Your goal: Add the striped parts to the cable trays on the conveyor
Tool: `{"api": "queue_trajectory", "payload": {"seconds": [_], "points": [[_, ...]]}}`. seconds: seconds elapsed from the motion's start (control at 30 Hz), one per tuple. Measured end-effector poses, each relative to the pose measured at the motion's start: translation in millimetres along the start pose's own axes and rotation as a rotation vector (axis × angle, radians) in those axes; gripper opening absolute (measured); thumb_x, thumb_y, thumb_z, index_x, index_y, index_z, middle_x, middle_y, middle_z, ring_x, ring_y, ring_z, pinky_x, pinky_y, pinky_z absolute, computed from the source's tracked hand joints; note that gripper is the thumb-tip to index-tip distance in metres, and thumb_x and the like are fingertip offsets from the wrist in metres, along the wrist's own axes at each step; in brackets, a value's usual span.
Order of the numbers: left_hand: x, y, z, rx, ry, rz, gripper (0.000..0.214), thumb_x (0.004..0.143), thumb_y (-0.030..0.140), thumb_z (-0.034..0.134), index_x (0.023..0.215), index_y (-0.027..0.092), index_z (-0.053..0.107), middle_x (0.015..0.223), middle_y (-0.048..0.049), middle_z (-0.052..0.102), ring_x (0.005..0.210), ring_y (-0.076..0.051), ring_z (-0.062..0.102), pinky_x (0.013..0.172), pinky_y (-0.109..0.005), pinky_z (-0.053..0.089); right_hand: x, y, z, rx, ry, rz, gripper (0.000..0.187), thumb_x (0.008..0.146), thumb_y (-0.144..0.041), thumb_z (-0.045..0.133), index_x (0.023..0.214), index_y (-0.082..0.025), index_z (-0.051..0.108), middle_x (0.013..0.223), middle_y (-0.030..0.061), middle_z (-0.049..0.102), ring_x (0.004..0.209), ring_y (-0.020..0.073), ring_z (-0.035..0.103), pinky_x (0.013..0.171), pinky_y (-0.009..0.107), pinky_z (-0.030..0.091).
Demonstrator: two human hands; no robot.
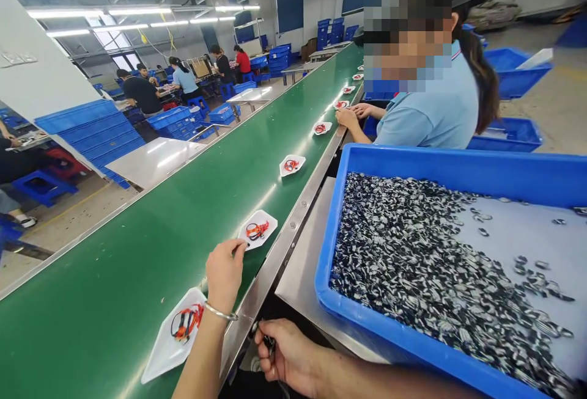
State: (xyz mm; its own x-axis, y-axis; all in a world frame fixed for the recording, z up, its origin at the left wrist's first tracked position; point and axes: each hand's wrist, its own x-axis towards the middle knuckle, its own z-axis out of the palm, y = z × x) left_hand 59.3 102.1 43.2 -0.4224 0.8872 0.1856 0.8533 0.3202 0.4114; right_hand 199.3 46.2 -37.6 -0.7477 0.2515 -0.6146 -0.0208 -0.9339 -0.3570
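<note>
My left hand [224, 274] reaches over the green conveyor belt [151, 246], fingers curled and touching the near corner of a white tray [266, 220] that carries orange and black parts. A second white tray [172, 338] with similar parts lies just left of my wrist, which wears a silver bangle. My right hand [287, 356] sits low by the belt's metal edge, fingers pinched on small dark metal pieces. A blue bin [389, 164] of several small black-and-silver parts stands to my right.
More white trays [292, 165] run along the belt toward a co-worker in a light blue shirt [435, 112], whose hands rest at the belt edge. Stacked blue crates [96, 133] and seated people fill the left background. A steel shelf [305, 258] lies between belt and bin.
</note>
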Motion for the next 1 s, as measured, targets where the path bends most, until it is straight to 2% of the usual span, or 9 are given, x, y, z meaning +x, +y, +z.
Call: {"api": "queue_trajectory", "payload": {"seconds": [0.13,0.27,0.43,0.5,0.57,0.67,0.77,0.83,1.0], "points": [[9,0,4.3,0.166,-0.037,0.027,0.018,0.080,0.031,0.051,0.078,0.024,0.068,0.085,-0.0034,0.062,0.086,-0.022,0.049,0.070,-0.033,0.034,-2,-3,3,0.009,0.019,0.001,0.022,0.080,-0.021,0.035,0.066,-0.013,0.050,0.048,-0.0035,0.041,0.037,0.0063,0.041,0.040,0.018,0.028],[11,-3,8.6,0.288,-0.082,0.042,0.023,0.082,0.030,0.047,0.077,0.023,0.069,0.083,-0.0050,0.060,0.082,-0.023,0.046,0.064,-0.032,0.030,-2,-4,2,0.025,0.004,-0.007,0.022,0.081,-0.022,0.036,0.066,-0.013,0.050,0.048,-0.0036,0.041,0.037,0.0060,0.042,0.039,0.017,0.028],[-1,-5,-1.7,0.394,-0.046,0.050,0.030,0.087,0.030,0.040,0.083,0.022,0.068,0.084,-0.0061,0.059,0.082,-0.023,0.044,0.061,-0.031,0.026,0,-2,0,0.042,-0.010,-0.017,0.024,0.083,-0.025,0.036,0.068,-0.013,0.050,0.049,-0.0036,0.042,0.038,0.0060,0.042,0.040,0.017,0.029],[-19,-5,-6.7,0.392,0.052,0.098,0.029,0.088,0.031,0.040,0.083,0.022,0.067,0.083,-0.0053,0.059,0.080,-0.022,0.044,0.061,-0.031,0.026,1,-1,-2,0.074,-0.005,-0.037,0.023,0.084,-0.026,0.038,0.070,-0.013,0.051,0.051,-0.0032,0.043,0.039,0.0060,0.043,0.042,0.017,0.030],[-45,-4,-6.5,0.319,0.118,0.235,0.026,0.087,0.031,0.042,0.079,0.023,0.066,0.079,-0.0032,0.058,0.076,-0.019,0.044,0.062,-0.031,0.028,2,-1,-2,0.140,0.010,-0.068,0.022,0.083,-0.026,0.040,0.072,-0.012,0.052,0.054,-0.0023,0.046,0.041,0.0057,0.044,0.043,0.017,0.030],[-93,-5,7.3,0.165,0.096,0.462,0.024,0.087,0.027,0.043,0.076,0.024,0.064,0.075,-0.0015,0.058,0.073,-0.017,0.046,0.064,-0.031,0.031,0,-4,1,0.279,-0.005,-0.120,0.017,0.082,-0.023,0.044,0.074,-0.011,0.053,0.059,-0.0002,0.051,0.046,0.0061,0.046,0.046,0.018,0.033],[-134,-8,29.9,0.181,0.188,0.490,0.023,0.087,0.026,0.042,0.087,0.024,0.065,0.090,-0.0026,0.063,0.089,-0.022,0.049,0.078,-0.040,0.034,-5,-9,7,0.404,-0.032,-0.076,0.021,0.084,-0.026,0.044,0.076,-0.010,0.056,0.064,0.0025,0.056,0.052,0.0073,0.051,0.052,0.018,0.038],[-150,-12,43.1,0.206,0.251,0.475,0.024,0.086,0.024,0.041,0.091,0.022,0.065,0.096,-0.0035,0.064,0.097,-0.026,0.048,0.086,-0.045,0.032,-8,-10,10,0.444,-0.010,-0.026,0.024,0.086,-0.028,0.044,0.076,-0.010,0.057,0.066,0.0038,0.059,0.056,0.0080,0.054,0.056,0.018,0.040],[-159,-13,53.7,0.189,0.301,0.447,0.027,0.086,0.018,0.038,0.085,0.020,0.065,0.090,-0.0032,0.065,0.097,-0.025,0.049,0.095,-0.048,0.029,-9,-5,9,0.426,-0.009,0.011,0.021,0.084,-0.025,0.046,0.075,-0.009,0.058,0.070,0.0062,0.062,0.063,0.0103,0.058,0.063,0.019,0.043]]}}
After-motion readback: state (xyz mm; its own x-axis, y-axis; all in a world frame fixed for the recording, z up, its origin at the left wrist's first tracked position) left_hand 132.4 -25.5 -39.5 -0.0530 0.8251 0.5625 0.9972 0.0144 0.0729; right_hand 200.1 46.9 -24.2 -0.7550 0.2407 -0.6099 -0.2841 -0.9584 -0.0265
